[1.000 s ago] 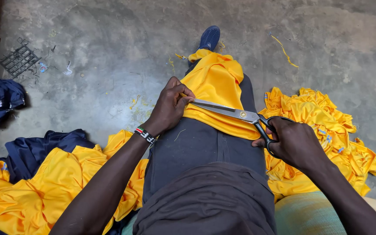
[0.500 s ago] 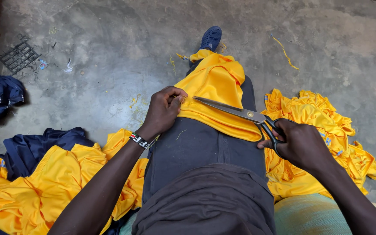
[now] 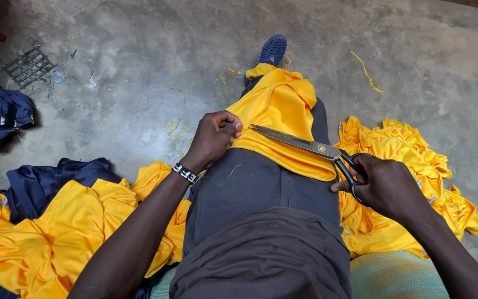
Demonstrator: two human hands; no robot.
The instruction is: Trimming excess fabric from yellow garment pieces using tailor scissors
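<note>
left hand (image 3: 212, 137) pinches yellow cloth (image 3: 283, 105), right hand (image 3: 389, 185) (fingers curled) grips scissors (image 3: 305, 145)

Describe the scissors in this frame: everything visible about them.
The large metal tailor's scissors have long silvery blades, a round pivot screw and black loop handles. The blades look nearly closed, pointing left across the yellow fabric piece on the person's lap, lying on or just over it. The right hand grips the handles; the left hand pinches the fabric near the tips.
</note>
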